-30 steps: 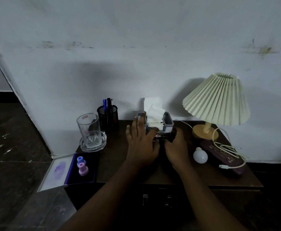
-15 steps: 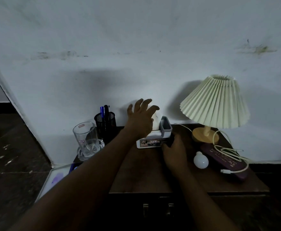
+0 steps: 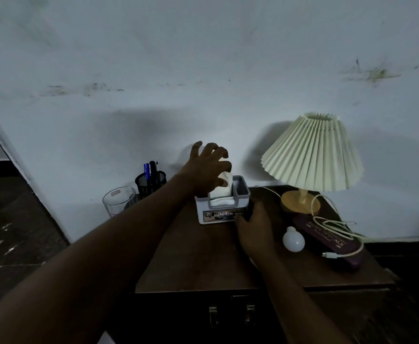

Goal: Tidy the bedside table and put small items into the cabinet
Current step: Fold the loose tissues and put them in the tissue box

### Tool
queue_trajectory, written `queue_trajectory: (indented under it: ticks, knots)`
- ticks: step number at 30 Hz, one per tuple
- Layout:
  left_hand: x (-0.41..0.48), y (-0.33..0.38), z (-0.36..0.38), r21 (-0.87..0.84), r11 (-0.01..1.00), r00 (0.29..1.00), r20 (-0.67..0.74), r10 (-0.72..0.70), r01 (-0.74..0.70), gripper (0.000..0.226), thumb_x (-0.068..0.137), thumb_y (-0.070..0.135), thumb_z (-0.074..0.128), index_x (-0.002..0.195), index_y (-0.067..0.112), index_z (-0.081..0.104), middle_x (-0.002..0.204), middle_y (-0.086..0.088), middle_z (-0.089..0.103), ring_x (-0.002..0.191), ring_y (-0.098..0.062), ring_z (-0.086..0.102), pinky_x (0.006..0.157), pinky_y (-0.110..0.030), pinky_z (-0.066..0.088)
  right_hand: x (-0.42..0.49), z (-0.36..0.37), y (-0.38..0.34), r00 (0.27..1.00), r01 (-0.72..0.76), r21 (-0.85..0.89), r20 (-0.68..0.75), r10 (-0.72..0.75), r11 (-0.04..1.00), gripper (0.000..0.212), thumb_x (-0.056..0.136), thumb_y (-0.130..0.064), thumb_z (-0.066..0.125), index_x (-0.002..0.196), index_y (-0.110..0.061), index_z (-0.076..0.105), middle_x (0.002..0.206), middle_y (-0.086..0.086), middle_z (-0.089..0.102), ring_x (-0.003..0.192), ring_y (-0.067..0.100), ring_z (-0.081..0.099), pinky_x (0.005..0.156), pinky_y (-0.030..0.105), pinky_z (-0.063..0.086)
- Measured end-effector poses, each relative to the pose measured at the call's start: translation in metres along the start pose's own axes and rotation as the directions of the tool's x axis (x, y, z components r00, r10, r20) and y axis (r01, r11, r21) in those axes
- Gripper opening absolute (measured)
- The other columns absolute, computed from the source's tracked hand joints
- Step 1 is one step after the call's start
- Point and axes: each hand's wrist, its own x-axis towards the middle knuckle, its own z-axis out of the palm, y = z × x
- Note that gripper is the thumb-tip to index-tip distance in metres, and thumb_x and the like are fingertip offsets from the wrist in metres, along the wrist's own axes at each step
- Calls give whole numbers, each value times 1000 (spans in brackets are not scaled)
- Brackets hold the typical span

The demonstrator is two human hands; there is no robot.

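A grey and white tissue box stands at the back of the dark wooden bedside table. White tissues stick up out of it. My left hand is on top of the tissues, its fingers curled down over them. My right hand grips the box's front right corner. Further right, a white light bulb lies on the tabletop beside a purple case with a white charging cable coiled on it. The cabinet doors below are closed.
A cream pleated lamp on a wooden base stands at the back right. A black mesh pen holder and a clear glass stand at the back left. The white wall rises directly behind the table.
My left hand has risen from the tabletop onto the tissues and pressed them down into the box. My right hand has stayed at the box's corner. The view has shifted left.
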Motion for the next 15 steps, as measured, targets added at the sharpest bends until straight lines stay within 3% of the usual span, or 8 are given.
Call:
queue_trajectory:
  ticks: [4,6,8,10,15]
  knots:
    - [-3,1,5,-90,995,999,-12,-35,34,44,90,56,65,131,41,60,161,3,31,151,-27,15,121,-62,8,0,0,-1,1000,24,26,-13,-24,999,34,91,-5,63,119,-24,56,117,-2,67,110,16,64,97,47,55]
    - [-4,2,9,-103,995,1000,5,-13,13,49,92,52,65,139,48,53,169,6,17,154,-27,9,121,-61,6,-1,-1,-2,995,94,34,-23,-93,995,52,91,0,62,134,-28,52,131,-3,63,121,12,59,106,43,51]
    - [-3,5,9,-132,991,1000,-1,19,-19,38,94,50,63,132,49,59,170,8,14,155,-27,8,122,-61,5,-2,-1,-2,986,169,-25,0,-169,985,80,91,5,62,156,-31,35,147,-3,49,133,8,48,113,33,43]
    - [-2,6,8,-152,988,999,-25,22,-26,24,96,50,60,118,45,68,168,9,18,155,-27,11,122,-60,6,-2,0,-2,976,218,-128,37,-215,968,94,92,5,64,163,-39,19,150,2,39,133,11,44,112,31,42]
    - [-1,2,9,-152,987,998,-32,-61,55,24,95,54,60,108,37,72,166,5,25,153,-28,14,120,-55,13,-1,6,2,970,242,-292,71,-231,925,73,96,-10,65,159,-32,34,147,12,47,134,26,49,110,45,46]
